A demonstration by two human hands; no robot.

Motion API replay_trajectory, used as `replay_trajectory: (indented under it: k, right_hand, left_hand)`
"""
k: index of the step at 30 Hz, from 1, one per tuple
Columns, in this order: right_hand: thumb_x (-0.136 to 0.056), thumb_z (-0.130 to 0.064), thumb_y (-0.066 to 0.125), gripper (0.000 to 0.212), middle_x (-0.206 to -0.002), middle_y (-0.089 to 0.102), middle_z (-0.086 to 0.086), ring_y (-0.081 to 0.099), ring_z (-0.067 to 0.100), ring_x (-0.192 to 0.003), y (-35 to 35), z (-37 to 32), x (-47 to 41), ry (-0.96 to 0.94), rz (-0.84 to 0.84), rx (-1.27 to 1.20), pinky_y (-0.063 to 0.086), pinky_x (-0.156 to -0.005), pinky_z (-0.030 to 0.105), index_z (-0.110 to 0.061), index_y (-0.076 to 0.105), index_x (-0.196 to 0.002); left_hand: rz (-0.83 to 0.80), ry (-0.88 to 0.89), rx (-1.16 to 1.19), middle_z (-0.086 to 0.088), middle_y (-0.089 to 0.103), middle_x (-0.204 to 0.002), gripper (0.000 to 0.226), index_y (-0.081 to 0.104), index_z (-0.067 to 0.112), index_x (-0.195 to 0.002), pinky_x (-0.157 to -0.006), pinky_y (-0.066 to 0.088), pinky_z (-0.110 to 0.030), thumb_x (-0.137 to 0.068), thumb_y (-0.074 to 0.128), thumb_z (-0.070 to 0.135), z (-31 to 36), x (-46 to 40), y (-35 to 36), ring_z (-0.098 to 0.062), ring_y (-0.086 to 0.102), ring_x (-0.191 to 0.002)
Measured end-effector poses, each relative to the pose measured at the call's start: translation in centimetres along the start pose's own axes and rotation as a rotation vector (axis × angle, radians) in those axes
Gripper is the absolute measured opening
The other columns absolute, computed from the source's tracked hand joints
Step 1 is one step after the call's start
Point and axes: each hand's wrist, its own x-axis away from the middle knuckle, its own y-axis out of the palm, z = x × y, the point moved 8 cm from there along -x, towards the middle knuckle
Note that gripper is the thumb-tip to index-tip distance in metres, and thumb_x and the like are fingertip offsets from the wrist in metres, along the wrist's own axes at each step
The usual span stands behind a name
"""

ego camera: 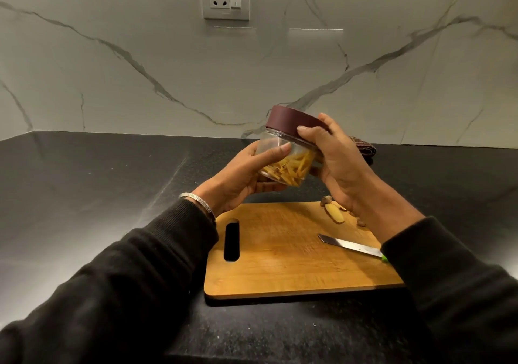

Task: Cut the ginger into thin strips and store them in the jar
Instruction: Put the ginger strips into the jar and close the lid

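Both arms come in wearing black knitted sleeves (120, 274), ribbed at the cuffs; the left hand (238, 178) and right hand (340, 164) are bare; a silver bangle (197, 199) with engraved lettering circles the left wrist.
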Motion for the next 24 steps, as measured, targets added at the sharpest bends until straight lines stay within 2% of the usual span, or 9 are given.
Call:
replay_trajectory:
  k: [2, 4, 7, 10, 13, 16, 18, 21, 24]
  right_hand:
    - [-0.065, -0.055, 0.08, 0.11, -0.142, 0.049, 0.005, 0.059, 0.024, -0.12, -0.2, -0.5, 0.2, -0.045, 0.053, 0.042, 0.055, -0.097, 0.039, -0.025, 0.024, -0.156]
    - [-0.062, -0.059, 0.077, 0.114, -0.141, 0.049, 0.003, 0.057, 0.024, -0.122, -0.3, -0.4, 0.2, -0.045, 0.071, 0.071, 0.053, -0.098, 0.04, -0.025, 0.023, -0.156]
    - [-0.073, -0.06, 0.078, 0.102, -0.14, 0.053, 0.006, 0.063, 0.025, -0.116, 0.0, 0.3, 0.0, 0.018, 0.028, -0.008, 0.057, -0.093, 0.043, -0.031, 0.024, -0.155]
    - [-0.077, -0.057, 0.077, 0.09, -0.132, 0.059, 0.007, 0.068, 0.024, -0.109, -0.1, 0.2, -0.2, -0.012, 0.035, -0.008, 0.06, -0.088, 0.042, -0.027, 0.035, -0.15]
    - [-0.068, -0.058, 0.076, 0.098, -0.133, 0.058, 0.004, 0.066, 0.024, -0.111, -0.1, -0.1, 0.1, -0.032, 0.051, 0.005, 0.06, -0.088, 0.039, -0.024, 0.035, -0.15]
    - [-0.065, -0.058, 0.079, 0.11, -0.138, 0.053, 0.004, 0.061, 0.026, -0.119, 0.1, 0.1, 0.1, -0.013, 0.038, -0.019, 0.056, -0.096, 0.044, -0.027, 0.023, -0.156]
    - [-0.063, -0.06, 0.084, 0.113, -0.139, 0.054, 0.004, 0.06, 0.028, -0.121, 0.4, 0.3, 0.1, 0.011, 0.015, -0.001, 0.054, -0.098, 0.048, -0.03, 0.024, -0.155]
    - [-0.066, -0.059, 0.08, 0.097, -0.133, 0.059, 0.004, 0.064, 0.028, -0.115, 1.0, 0.7, 0.3, 0.055, -0.029, 0.024, 0.056, -0.094, 0.051, -0.031, 0.034, -0.147]
    - [-0.069, -0.058, 0.075, 0.086, -0.13, 0.061, 0.003, 0.065, 0.028, -0.113, 1.0, 0.8, 0.4, 0.063, -0.03, 0.022, 0.057, -0.092, 0.052, -0.034, 0.039, -0.143]
  left_hand:
    - [0.007, 0.001, -0.011, -0.015, 0.065, -0.126, 0.048, 0.05, 0.02, -0.136, -0.089, 0.057, -0.039, -0.094, 0.062, 0.04, 0.0, -0.1, -0.1, -0.03, 0.066, -0.113]
    - [0.005, 0.001, -0.021, -0.013, 0.066, -0.125, 0.047, 0.05, 0.022, -0.134, -0.091, 0.057, -0.041, -0.093, 0.064, 0.04, -0.1, -0.2, -0.1, -0.03, 0.067, -0.113]
    - [-0.001, 0.006, -0.015, -0.011, 0.067, -0.124, 0.049, 0.052, 0.023, -0.133, -0.093, 0.056, -0.042, -0.09, 0.067, 0.041, -0.2, -0.2, -0.1, -0.029, 0.066, -0.114]
    - [0.014, 0.013, -0.008, -0.014, 0.065, -0.126, 0.05, 0.051, 0.021, -0.135, -0.092, 0.056, -0.041, -0.092, 0.065, 0.042, -0.1, -0.3, -0.3, -0.031, 0.065, -0.115]
    - [0.012, 0.007, -0.009, -0.014, 0.065, -0.127, 0.051, 0.05, 0.021, -0.135, -0.09, 0.057, -0.04, -0.091, 0.065, 0.042, -0.2, -0.4, -0.3, -0.03, 0.066, -0.114]
    - [0.009, 0.013, -0.014, -0.014, 0.065, -0.126, 0.048, 0.051, 0.021, -0.133, -0.094, 0.056, -0.043, -0.091, 0.065, 0.04, -0.1, -0.4, -0.2, -0.03, 0.066, -0.114]
    - [0.013, 0.018, -0.012, -0.013, 0.064, -0.128, 0.052, 0.049, 0.02, -0.137, -0.095, 0.056, -0.043, -0.092, 0.065, 0.041, -0.2, -0.5, -0.4, -0.029, 0.066, -0.115]
    - [0.023, 0.019, -0.017, -0.012, 0.062, -0.131, 0.063, 0.045, 0.02, -0.141, -0.096, 0.055, -0.043, -0.089, 0.068, 0.046, -0.2, -0.7, -0.6, -0.028, 0.064, -0.117]
    - [0.025, 0.019, -0.03, -0.012, 0.064, -0.13, 0.061, 0.047, 0.022, -0.14, -0.097, 0.054, -0.044, -0.089, 0.067, 0.048, -0.2, -0.7, -0.7, -0.029, 0.064, -0.117]
